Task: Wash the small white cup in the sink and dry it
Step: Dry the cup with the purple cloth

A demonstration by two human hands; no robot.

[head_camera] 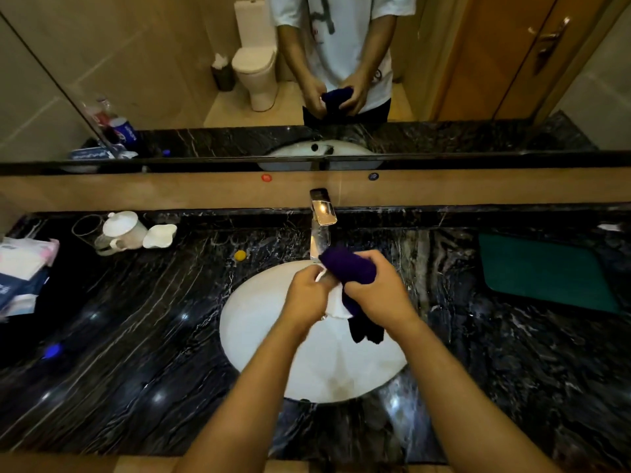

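Observation:
Over the white oval sink [259, 322] both hands work together. My left hand [309, 295] grips the small white cup [336, 303], which shows only as a white patch between the hands. A dark purple cloth [348, 268] is wrapped over the cup, and my right hand [379, 291] grips that cloth, whose dark tail hangs down toward the basin. The chrome tap [321, 227] stands just behind the hands; no water stream is visible.
On the black marble counter [136, 336] at the left stand a white lidded mug [123, 230], a white dish [160, 235], a glass [85, 228] and tissue packs [24, 268]. A small yellow object [240, 255] lies near the sink. A green mat [546, 271] lies at the right. A mirror runs behind.

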